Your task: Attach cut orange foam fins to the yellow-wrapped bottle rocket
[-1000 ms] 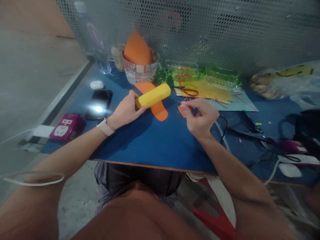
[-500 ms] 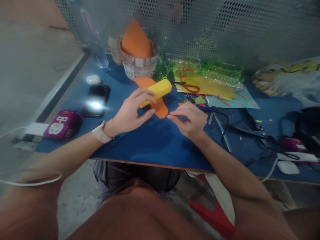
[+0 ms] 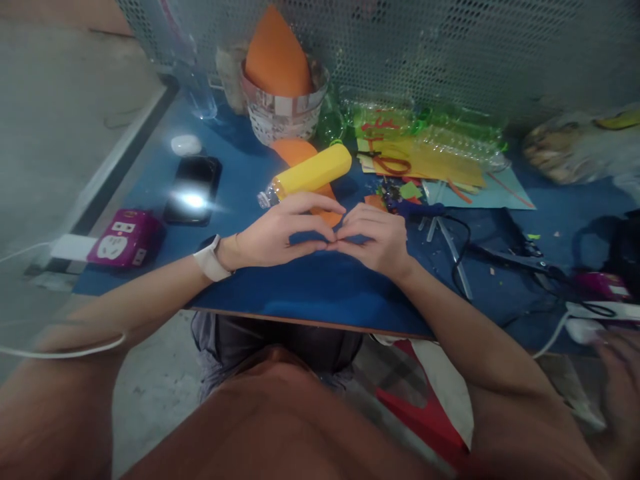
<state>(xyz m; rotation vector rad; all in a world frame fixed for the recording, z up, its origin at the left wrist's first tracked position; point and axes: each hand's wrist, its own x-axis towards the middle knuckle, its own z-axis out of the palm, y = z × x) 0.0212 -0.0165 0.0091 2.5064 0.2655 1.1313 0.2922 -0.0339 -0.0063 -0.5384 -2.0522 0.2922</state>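
A clear plastic bottle wrapped in smooth yellow paper [image 3: 315, 169] lies on its side on the blue surface [image 3: 280, 287], seen from the head camera, just beyond the person's hands. Its bare, transparent end points left toward the near edge, and a rounded orange paper strip [image 3: 293, 150] runs crosswise beneath it. The left hand [image 3: 285, 230], with a white-banded watch [image 3: 213, 261] on its wrist, overlaps the bottle's near side in this view; whether they touch is unclear. The right hand [image 3: 375, 237] meets it from the other side, fingers curled. In each grip, thumb and forefinger come close together at the tips, where the two hands meet; I cannot tell whether anything tiny is pinched there.

Behind the bottle stands a round whitish woven basket [image 3: 285, 120] holding a pointed orange paper shape [image 3: 277, 60]. On the left lie a black smartphone [image 3: 193, 190] with a glaring light on it, a small rounded white case [image 3: 186, 145] and a purple block-shaped power socket [image 3: 125, 237]. To the right, orange-handled scissors [image 3: 393, 165] rest on yellow paper sheets [image 3: 450, 163], near coloured paper scraps [image 3: 410, 191] and thin translucent sticks [image 3: 455, 260]. At the far right edge, another person's hand [image 3: 623, 373] is partly visible.
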